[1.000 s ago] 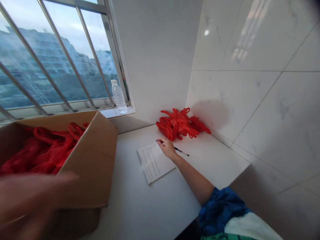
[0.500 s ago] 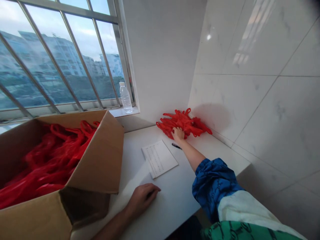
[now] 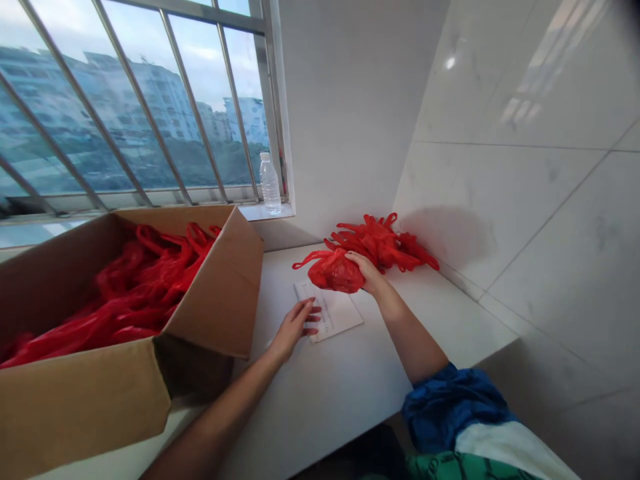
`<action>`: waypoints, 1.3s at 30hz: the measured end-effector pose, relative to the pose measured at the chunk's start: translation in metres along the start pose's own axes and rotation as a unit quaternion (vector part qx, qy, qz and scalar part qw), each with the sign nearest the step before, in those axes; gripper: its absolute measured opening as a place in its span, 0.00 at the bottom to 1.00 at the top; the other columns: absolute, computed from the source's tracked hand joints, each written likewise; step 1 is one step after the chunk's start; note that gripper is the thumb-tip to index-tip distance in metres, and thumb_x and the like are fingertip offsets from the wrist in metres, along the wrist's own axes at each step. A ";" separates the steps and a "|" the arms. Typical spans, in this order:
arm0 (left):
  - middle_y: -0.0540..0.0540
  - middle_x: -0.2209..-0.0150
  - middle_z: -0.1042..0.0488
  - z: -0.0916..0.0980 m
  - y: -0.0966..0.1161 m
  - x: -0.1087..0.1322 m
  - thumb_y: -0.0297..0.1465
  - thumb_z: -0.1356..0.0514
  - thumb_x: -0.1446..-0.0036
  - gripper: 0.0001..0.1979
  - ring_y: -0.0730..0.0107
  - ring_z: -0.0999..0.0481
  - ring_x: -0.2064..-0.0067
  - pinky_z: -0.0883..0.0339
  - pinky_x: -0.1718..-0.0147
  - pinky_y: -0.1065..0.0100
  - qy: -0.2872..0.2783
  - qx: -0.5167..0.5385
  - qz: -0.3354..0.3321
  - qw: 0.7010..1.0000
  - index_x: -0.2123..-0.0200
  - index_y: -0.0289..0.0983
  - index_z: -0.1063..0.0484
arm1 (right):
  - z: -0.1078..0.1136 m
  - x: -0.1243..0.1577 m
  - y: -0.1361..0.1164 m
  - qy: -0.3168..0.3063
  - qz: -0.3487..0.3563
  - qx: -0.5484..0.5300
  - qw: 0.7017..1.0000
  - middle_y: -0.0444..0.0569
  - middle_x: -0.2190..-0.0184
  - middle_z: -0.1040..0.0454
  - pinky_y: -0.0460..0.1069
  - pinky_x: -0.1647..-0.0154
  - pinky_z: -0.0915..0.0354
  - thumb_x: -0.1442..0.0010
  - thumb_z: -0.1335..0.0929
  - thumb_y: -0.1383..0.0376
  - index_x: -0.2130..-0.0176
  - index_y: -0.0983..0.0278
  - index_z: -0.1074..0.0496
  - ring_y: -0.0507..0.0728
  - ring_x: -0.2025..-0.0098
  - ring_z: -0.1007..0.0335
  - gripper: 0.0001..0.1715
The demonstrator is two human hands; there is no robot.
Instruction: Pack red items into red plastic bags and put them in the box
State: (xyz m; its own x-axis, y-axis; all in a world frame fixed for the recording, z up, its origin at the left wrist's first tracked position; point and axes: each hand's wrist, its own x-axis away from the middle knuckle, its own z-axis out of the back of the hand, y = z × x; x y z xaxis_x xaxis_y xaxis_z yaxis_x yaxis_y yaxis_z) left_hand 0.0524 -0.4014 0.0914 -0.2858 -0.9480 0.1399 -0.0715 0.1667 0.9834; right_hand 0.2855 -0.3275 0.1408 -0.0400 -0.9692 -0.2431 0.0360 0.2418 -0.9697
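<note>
My right hand (image 3: 367,272) is closed on a filled red plastic bag (image 3: 336,272), lifted above the notebook, with its handle loop sticking out to the left. Behind it, a pile of red bags (image 3: 380,241) lies at the back of the white table, against the walls. My left hand (image 3: 296,327) holds nothing; its fingers are apart at the left edge of the open notebook (image 3: 343,313). The bag partly covers the notebook's upper part.
A large open cardboard box (image 3: 215,293) full of red bags (image 3: 145,287) stands on the left. A clear plastic bottle (image 3: 271,185) is on the sill of the barred window. Tiled wall rises on the right; the white table's (image 3: 350,380) front edge is below.
My right hand has come away from the pile toward the left, with one red bag in it. My left hand has moved up and forward to the notebook, fingers spread. The view has shifted.
</note>
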 end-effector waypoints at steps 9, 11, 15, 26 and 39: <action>0.39 0.49 0.27 -0.009 -0.005 -0.044 0.37 0.34 0.43 0.22 0.66 0.22 0.56 0.24 0.64 0.69 0.067 0.123 -0.013 0.990 0.48 0.36 0.31 | -0.002 0.043 0.003 -0.195 -0.006 0.013 0.981 0.45 0.64 0.22 0.48 0.61 0.32 0.46 0.28 0.55 0.61 0.63 0.25 0.55 0.63 0.26 0.16; 0.41 0.52 0.26 -0.001 -0.013 -0.046 0.35 0.34 0.43 0.25 0.67 0.22 0.58 0.24 0.64 0.68 0.104 0.103 -0.010 0.989 0.44 0.37 0.34 | 0.005 0.045 0.010 -0.169 -0.024 0.094 0.981 0.46 0.67 0.22 0.47 0.65 0.32 0.43 0.30 0.52 0.65 0.63 0.24 0.55 0.64 0.26 0.17; 0.43 0.62 0.24 0.012 -0.024 -0.046 0.37 0.34 0.44 0.24 0.69 0.22 0.65 0.25 0.67 0.69 0.098 0.063 -0.004 0.993 0.47 0.35 0.32 | 0.010 0.043 0.035 -0.056 -0.062 0.178 0.980 0.48 0.72 0.23 0.46 0.76 0.35 0.40 0.32 0.52 0.70 0.63 0.27 0.53 0.72 0.27 0.18; 0.48 0.69 0.23 0.012 -0.026 -0.057 0.33 0.32 0.53 0.20 0.70 0.26 0.72 0.36 0.74 0.73 0.102 -0.182 -0.131 0.969 0.55 0.37 0.27 | -0.035 0.051 0.063 -0.076 -0.004 0.254 0.964 0.42 0.73 0.24 0.46 0.70 0.39 0.46 0.29 0.60 0.71 0.60 0.29 0.53 0.70 0.30 0.07; 0.40 0.49 0.30 0.016 -0.016 -0.035 0.34 0.43 0.40 0.15 0.65 0.26 0.56 0.30 0.61 0.66 0.254 -0.239 -0.248 0.904 0.50 0.39 0.32 | -0.004 0.049 0.052 0.047 0.046 0.296 0.953 0.54 0.45 0.28 0.58 0.40 0.39 0.38 0.37 0.65 0.47 0.61 0.28 0.60 0.44 0.32 0.20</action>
State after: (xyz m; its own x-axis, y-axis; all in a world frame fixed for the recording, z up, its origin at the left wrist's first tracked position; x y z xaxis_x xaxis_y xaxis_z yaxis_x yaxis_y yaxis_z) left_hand 0.0480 -0.3664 0.0685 0.1519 -0.8968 -0.4156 0.3859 -0.3333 0.8602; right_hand 0.2812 -0.3620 0.0786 -0.0975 -0.9299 -0.3546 0.5989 0.2298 -0.7672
